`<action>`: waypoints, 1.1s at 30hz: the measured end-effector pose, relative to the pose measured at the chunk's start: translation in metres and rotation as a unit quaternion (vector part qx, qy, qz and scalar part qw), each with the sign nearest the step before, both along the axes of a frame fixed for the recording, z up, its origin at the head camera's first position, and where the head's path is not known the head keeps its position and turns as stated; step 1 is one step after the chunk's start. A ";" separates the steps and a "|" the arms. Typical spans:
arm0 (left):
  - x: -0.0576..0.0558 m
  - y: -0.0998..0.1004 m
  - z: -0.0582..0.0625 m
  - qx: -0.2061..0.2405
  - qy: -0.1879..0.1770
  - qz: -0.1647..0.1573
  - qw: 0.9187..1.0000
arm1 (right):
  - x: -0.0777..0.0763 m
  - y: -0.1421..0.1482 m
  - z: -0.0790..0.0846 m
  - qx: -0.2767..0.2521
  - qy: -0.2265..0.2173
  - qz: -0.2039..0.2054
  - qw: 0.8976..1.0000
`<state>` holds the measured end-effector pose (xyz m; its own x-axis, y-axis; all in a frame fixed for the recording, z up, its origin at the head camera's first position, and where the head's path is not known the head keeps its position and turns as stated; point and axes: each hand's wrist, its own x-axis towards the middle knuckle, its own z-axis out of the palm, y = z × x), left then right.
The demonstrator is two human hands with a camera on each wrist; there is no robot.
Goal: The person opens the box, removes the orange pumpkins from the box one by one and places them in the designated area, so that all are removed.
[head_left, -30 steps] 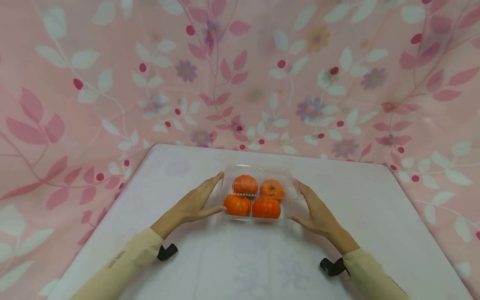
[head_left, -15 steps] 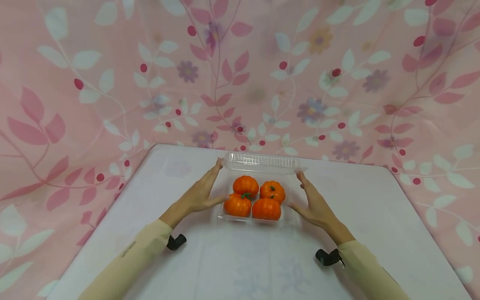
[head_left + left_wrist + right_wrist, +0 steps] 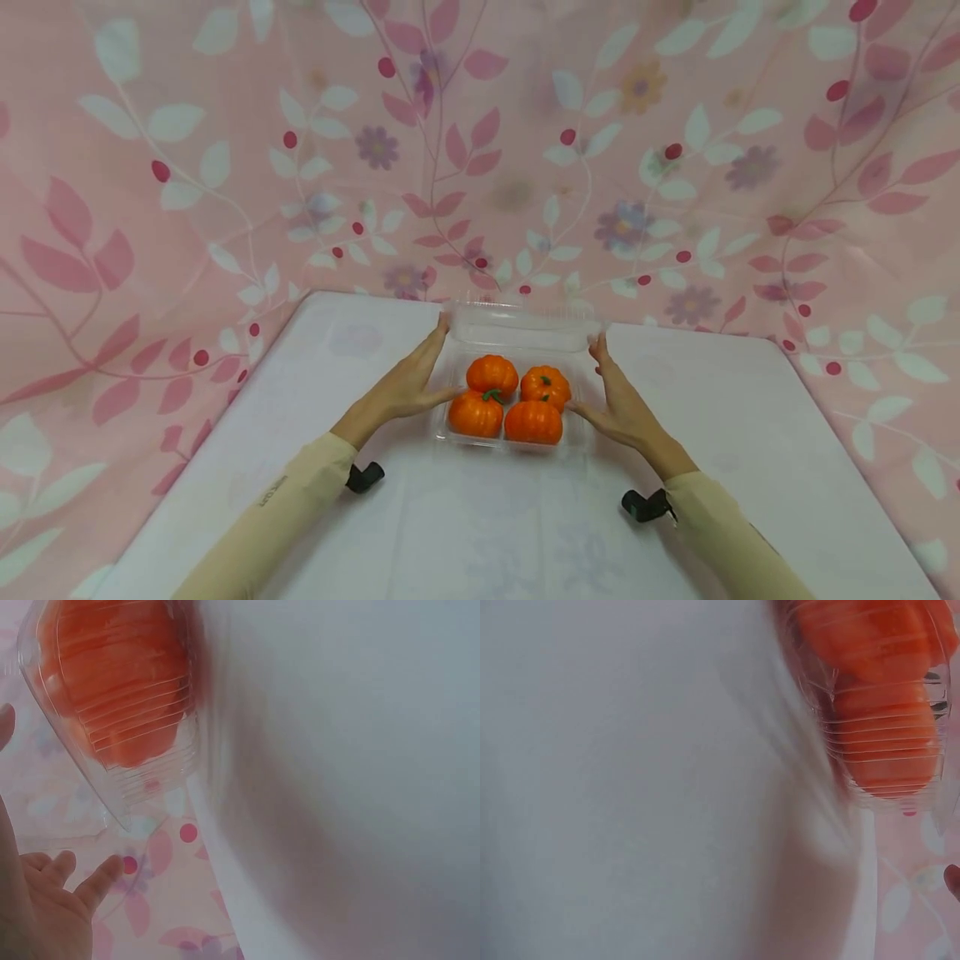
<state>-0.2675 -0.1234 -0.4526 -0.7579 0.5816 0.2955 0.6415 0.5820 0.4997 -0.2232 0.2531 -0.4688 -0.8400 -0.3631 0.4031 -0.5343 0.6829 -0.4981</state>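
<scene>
A clear plastic clamshell box (image 3: 495,443) lies on the table, its hinged lid (image 3: 517,332) raised and tilted back at the far side. Inside the tray sit several small orange pumpkins (image 3: 477,414) with green stems. Along the left side is my left hand (image 3: 401,388), its straight fingertips at the lid's left edge and its thumb by the near-left pumpkin. Opposite, my right hand (image 3: 624,408) has its fingertips at the lid's right edge. The left wrist view shows the box's ribbed wall (image 3: 127,727) and extended fingers; just one fingertip (image 3: 952,879) shows in the right wrist view.
A white cloth covers the table (image 3: 450,533). Behind it hangs a pink curtain (image 3: 510,167) with leaves and flowers. A black wrist camera (image 3: 366,477) sits by the left sleeve, and another camera (image 3: 645,505) by the right sleeve.
The lid has swung up and back from over the pumpkins, leaving them uncovered. Both hands have moved slightly inward and forward, fingertips staying at the lid's sides.
</scene>
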 end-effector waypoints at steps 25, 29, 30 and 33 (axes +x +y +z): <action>-0.033 0.010 -0.017 0.032 -0.050 0.014 0.998 | -0.022 -0.001 -0.013 0.021 0.003 0.008 1.000; -0.037 0.010 -0.021 0.025 -0.059 0.015 0.998 | -0.024 0.000 -0.016 0.033 -0.012 0.004 0.999; -0.038 0.010 -0.022 0.023 -0.062 0.015 0.998 | -0.025 0.000 -0.017 0.035 -0.014 0.003 0.999; -0.039 0.010 -0.024 0.016 -0.071 0.014 0.997 | -0.026 0.001 -0.018 0.039 -0.026 0.000 0.999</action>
<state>-0.3065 -0.1131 -0.4762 -0.8088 0.5523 0.2021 0.5474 0.5813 0.6021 -0.2497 0.2540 -0.4872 -0.8592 -0.3918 0.3291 -0.5089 0.7211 -0.4700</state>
